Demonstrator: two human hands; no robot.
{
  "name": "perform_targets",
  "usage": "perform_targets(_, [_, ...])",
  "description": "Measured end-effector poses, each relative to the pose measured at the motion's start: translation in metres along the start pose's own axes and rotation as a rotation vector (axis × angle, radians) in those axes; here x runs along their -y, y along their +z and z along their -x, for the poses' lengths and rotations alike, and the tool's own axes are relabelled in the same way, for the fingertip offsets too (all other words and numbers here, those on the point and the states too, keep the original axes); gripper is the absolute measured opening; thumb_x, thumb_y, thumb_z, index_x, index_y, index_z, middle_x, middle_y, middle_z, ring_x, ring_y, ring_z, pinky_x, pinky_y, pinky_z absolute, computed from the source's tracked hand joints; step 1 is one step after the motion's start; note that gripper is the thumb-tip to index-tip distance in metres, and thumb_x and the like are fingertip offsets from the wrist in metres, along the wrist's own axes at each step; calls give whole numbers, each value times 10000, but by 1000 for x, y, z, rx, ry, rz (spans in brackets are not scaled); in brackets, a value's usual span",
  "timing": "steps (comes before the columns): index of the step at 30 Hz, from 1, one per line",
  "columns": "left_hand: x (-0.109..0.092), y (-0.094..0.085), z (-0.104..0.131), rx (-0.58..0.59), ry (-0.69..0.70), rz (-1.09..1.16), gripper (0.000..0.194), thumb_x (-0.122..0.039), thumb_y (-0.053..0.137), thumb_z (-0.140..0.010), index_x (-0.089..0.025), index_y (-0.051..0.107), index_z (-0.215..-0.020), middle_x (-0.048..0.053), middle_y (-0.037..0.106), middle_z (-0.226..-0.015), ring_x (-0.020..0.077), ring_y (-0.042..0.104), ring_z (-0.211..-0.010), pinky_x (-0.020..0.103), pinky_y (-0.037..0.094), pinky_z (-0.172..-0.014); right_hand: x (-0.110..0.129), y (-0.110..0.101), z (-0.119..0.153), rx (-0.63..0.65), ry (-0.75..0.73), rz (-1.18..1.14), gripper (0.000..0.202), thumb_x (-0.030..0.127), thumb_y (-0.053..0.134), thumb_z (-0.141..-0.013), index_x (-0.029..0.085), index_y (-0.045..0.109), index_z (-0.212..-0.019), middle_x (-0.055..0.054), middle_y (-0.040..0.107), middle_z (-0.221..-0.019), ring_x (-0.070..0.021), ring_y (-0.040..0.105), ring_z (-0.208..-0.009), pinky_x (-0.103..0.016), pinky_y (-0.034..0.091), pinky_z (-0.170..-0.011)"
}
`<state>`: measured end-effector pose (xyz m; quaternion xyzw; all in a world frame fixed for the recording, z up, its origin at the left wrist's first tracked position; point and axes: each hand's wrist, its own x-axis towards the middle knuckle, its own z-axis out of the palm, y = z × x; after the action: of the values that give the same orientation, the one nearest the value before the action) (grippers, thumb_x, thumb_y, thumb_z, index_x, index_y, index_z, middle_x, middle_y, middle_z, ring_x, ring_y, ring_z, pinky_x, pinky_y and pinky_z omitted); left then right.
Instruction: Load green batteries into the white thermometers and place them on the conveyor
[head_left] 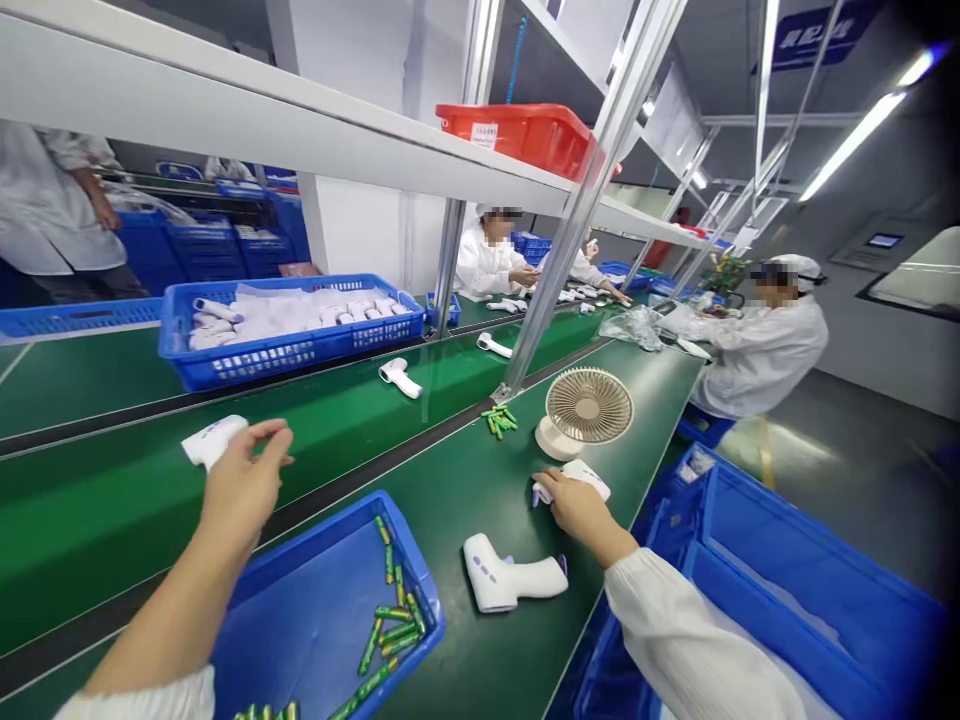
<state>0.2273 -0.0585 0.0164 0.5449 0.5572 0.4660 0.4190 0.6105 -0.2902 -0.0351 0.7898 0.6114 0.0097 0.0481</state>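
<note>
- Nearest: blue tray (300,610) at the bottom edge, beneath the left forearm; loose green batteries (397,635) along its right side, more at the lower edge.
- Right hand (589,515): fingers closed on the gripped device (591,478), a white handheld unit with a purple detail at one end, over the worktop (457,475).
- Left hand (244,490): over the green belt, at the far-left device (214,440). Thumb and forefinger slightly bent, a narrow gap between them; handle hidden behind the hand, so cannot tell whether it is gripped.
- Loose device (517,583): lies on its side on the worktop, between tray and right forearm, purple buttons showing, handle pointing right.
- Just beyond the right hand: beige fan (590,405) on its round base; a small battery pile (500,420) to its left.
- On the belt ahead: a similar white unit (401,378), another farther along.
- Past the belt: blue crate (225,370) filled with white units and clear plastic.
- Above: red bin (517,135) on a shelf.
- Right: seated co-worker (780,340) in white; large blue bins (795,550) below the worktop edge.
</note>
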Motion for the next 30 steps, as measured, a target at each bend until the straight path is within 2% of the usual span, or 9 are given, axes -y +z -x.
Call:
perform_targets(3, [-23, 18, 55, 336, -73, 159, 437, -569, 683, -708, -182, 685, -910, 89, 665, -864, 155, 542, -625, 233, 398, -492, 11, -15, 7, -55, -20, -24, 466, 42, 504, -773, 168, 577, -1216, -112, 635, -1194, -208, 667, -873, -287, 489, -721])
perform_targets(5, [-27, 25, 81, 625, -192, 249, 463, -589, 701, -702, -146, 695, -837, 124, 668, -805, 149, 537, -571, 229, 391, -464, 35, -35, 13, -223, -126, -128, 454, 72, 483, -795, 188, 566, -1226, -97, 616, -1257, -218, 649, -957, -316, 500, -773])
perform_targets(7, [-25, 30, 97, 876, -337, 358, 510, -609, 679, -723, -119, 703, -861, 165, 672, -823, 177, 587, -613, 239, 422, -483, 74, -58, 15, -414, -374, -268, 456, 70, 447, -818, 231, 578, -1224, -61, 612, -1291, -210, 620, -1034, -338, 490, -846])
perform_targets(9, [-18, 32, 104, 989, -428, 490, 529, -614, 659, -743, -108, 700, -892, 170, 670, -830, 200, 621, -678, 256, 466, -546, 120, -79, 13, -461, -641, -314, 488, 52, 401, -868, 282, 560, -1268, -23, 600, -1325, -190, 615, -989, -343, 484, -825])
perform_targets(11, [-12, 33, 102, 894, -460, 622, 469, -556, 700, -732, -112, 690, -881, 141, 670, -816, 203, 631, -717, 267, 490, -609, 162, -92, 7, -455, -815, -334, 501, 59, 375, -918, 299, 500, -1340, -11, 570, -1362, -186, 587, -1034, -336, 477, -810])
perform_targets(15, [-3, 28, 81, 290, -361, 841, 332, -414, 715, -688, -125, 659, -841, 55, 639, -711, 146, 586, -623, 231, 460, -567, 211, -85, -5, -488, -691, -460, 408, 83, 370, -931, 180, 523, -1297, -106, 588, -1288, -216, 518, -1151, -356, 448, -881])
perform_targets(19, [5, 18, 59, -166, -144, 854, 274, -410, 630, -695, -154, 608, -789, -6, 562, -575, 106, 492, -494, 202, 367, -463, 230, -60, -8, -158, -801, -106, 102, 165, 576, -832, 146, 676, -845, -109, 662, -859, -247, 571, -844, -396, 444, -774])
perform_targets(23, [6, 13, 56, -197, -86, 827, 315, -457, 666, -697, -159, 586, -760, -7, 563, -557, 104, 484, -477, 205, 355, -457, 246, -51, -8, 85, -906, 206, 106, 233, 716, -728, 128, 703, -718, -126, 669, -759, -258, 586, -766, -426, 433, -788])
perform_targets(30, [7, 17, 59, -147, -154, 856, 371, -485, 724, -658, -150, 592, -747, -5, 558, -538, 101, 485, -447, 201, 343, -441, 252, -58, -9, 207, -946, 248, 276, 367, 711, -712, 101, 729, -786, -138, 702, -793, -269, 631, -759, -429, 436, -814])
